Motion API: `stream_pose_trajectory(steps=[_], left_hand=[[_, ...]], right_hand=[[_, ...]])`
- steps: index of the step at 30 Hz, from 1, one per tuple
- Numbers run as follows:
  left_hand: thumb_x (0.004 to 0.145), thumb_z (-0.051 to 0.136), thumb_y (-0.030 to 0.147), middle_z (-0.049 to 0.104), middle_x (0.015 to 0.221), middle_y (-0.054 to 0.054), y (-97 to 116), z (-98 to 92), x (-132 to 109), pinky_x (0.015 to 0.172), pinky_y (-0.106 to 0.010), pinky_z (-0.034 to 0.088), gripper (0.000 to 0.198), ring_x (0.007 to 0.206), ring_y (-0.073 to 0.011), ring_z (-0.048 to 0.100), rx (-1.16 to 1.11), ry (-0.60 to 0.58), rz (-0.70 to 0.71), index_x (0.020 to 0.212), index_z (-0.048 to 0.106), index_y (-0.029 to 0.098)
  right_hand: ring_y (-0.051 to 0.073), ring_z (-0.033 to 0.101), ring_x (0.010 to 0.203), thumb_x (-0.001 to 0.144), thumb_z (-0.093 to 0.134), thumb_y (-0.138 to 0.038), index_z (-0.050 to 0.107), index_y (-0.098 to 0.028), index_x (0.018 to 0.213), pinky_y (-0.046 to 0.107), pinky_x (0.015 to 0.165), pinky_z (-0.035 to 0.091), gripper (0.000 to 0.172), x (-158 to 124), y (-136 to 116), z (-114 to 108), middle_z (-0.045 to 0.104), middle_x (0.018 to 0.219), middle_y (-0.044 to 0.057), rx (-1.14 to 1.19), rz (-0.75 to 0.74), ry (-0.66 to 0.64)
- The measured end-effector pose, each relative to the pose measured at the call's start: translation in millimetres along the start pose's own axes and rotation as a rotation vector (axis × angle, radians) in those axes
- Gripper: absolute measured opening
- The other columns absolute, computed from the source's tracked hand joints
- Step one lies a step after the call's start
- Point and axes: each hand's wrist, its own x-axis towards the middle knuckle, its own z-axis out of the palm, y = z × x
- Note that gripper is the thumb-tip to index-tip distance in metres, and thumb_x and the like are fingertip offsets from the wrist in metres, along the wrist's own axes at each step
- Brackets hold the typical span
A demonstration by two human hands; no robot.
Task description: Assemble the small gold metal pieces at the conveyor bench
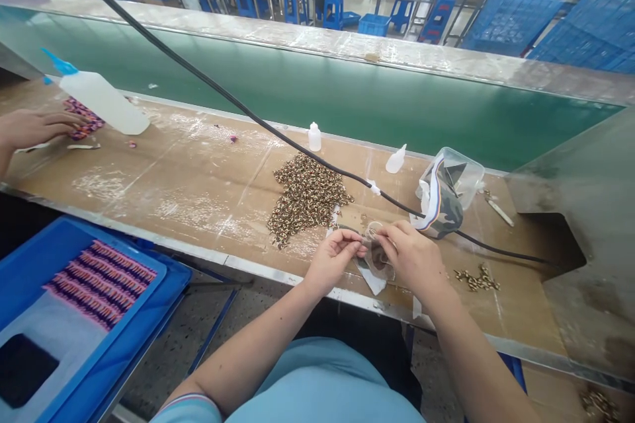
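My left hand [338,254] is closed in a pinch above the front part of the bench. Close beside it my right hand [411,252] is closed too, its fingertips almost meeting the left ones. What they pinch is too small to make out. Just below the fingers sits a small see-through round container [381,266], its contents unclear. White paper [371,279] lies partly under it. Left of my hands spreads a large heap of small brown-and-cream pieces [307,201]. A few similar pieces [477,277] lie right of my right hand.
A black cable [238,106] crosses in front. Small white bottles [314,137] stand behind the heap. A clear tub [466,175] with camouflage cloth [444,208] is at right. At far left are another person's hand [44,127], a large bottle [106,102] and a blue tray [133,258].
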Motion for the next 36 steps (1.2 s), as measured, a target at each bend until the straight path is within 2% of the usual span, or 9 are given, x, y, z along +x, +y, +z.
stream_pose_trajectory(steps=[5,11,15,19,24,29,36], left_hand=[[0.066,0.077,0.031,0.067,0.076,-0.003,-6,-2.6,2,0.075,-0.029,0.052,0.028,0.069,-0.0123,0.065,-0.080,-0.002,-0.006,0.078,0.059,0.013],[0.065,0.078,0.034,0.067,0.070,-0.002,-4,-0.3,2,0.070,-0.027,0.053,0.030,0.066,-0.0124,0.065,-0.115,0.006,0.007,0.077,0.060,0.014],[0.061,0.081,0.035,0.068,0.069,-0.002,-3,0.2,2,0.068,-0.026,0.053,0.034,0.066,-0.0131,0.066,-0.142,0.014,-0.019,0.076,0.060,0.013],[0.058,0.082,0.036,0.067,0.066,-0.001,-2,0.5,1,0.066,-0.024,0.053,0.036,0.064,-0.0123,0.066,-0.150,0.019,-0.033,0.075,0.060,0.013],[0.060,0.081,0.034,0.067,0.064,0.000,-1,0.8,1,0.064,-0.023,0.052,0.035,0.061,-0.0112,0.066,-0.132,0.018,-0.030,0.075,0.058,0.014],[0.062,0.080,0.032,0.067,0.065,0.000,-1,0.7,0,0.065,-0.023,0.052,0.032,0.061,-0.0110,0.066,-0.110,0.007,-0.020,0.076,0.057,0.014],[0.061,0.081,0.033,0.066,0.064,0.001,-2,1.4,0,0.064,-0.022,0.053,0.033,0.061,-0.0104,0.066,-0.122,0.004,-0.013,0.075,0.058,0.014]], right_hand=[[0.011,0.055,0.058,0.098,0.026,-0.039,0.066,-0.018,0.084,0.023,0.048,0.030,0.047,-1,-2,1,0.065,0.082,0.004,-0.034,0.092,0.021],[0.010,0.049,0.051,0.098,0.025,-0.038,0.062,-0.017,0.080,0.024,0.044,0.023,0.046,-1,-3,-2,0.062,0.081,0.005,-0.140,0.143,-0.096],[0.012,0.048,0.051,0.098,0.021,-0.038,0.061,-0.017,0.080,0.025,0.044,0.021,0.048,-1,-6,3,0.060,0.079,0.006,-0.156,0.146,-0.109],[0.013,0.048,0.053,0.097,0.018,-0.042,0.059,-0.018,0.080,0.025,0.046,0.024,0.051,-5,-6,8,0.060,0.077,0.006,-0.053,0.165,-0.057],[0.015,0.052,0.059,0.094,0.025,-0.050,0.055,-0.020,0.080,0.025,0.054,0.034,0.044,-14,-3,-1,0.061,0.075,0.004,0.210,0.308,0.075],[0.012,0.052,0.053,0.091,0.036,-0.048,0.054,-0.021,0.078,0.025,0.052,0.036,0.035,-21,-8,-11,0.060,0.068,0.000,0.431,0.347,0.032],[0.011,0.050,0.049,0.092,0.037,-0.045,0.054,-0.021,0.076,0.024,0.050,0.035,0.033,-21,-11,-10,0.059,0.064,-0.002,0.440,0.302,0.048]])
